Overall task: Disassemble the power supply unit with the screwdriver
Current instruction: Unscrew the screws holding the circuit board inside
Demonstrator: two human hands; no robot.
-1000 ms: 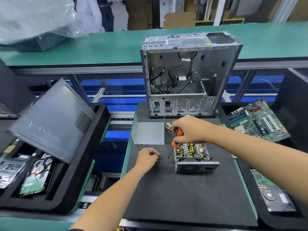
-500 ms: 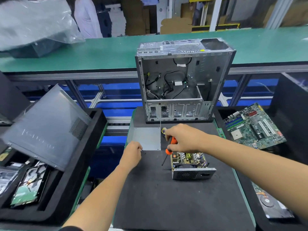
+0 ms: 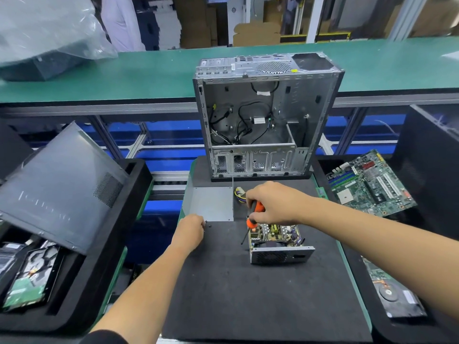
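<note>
Head view: our right hand (image 3: 275, 204) wraps around the screwdriver (image 3: 253, 214) over the opened power supply unit (image 3: 278, 242), frame centre. Our left hand (image 3: 190, 230) pinches small screws (image 3: 207, 224) by the lid (image 3: 213, 203) — probably parking them out of the way.

Work mat (image 3: 248, 294): black foam, matt, finely rough.
Computer case (image 3: 268, 115): bare sheet metal, dull grey, perforated in places.
Power supply unit (image 3: 278, 247): grey metal housing, exposed circuit board.
Screwdriver (image 3: 255, 212): orange-and-black plastic handle, dark metal shaft.
Cover plate (image 3: 213, 204): flat grey metal, smooth, satin.
Conveyor belt (image 3: 149, 73): green, matt, smooth.
Bag (image 3: 42, 28), upper left of the frame: clear glossy plastic film.
</note>
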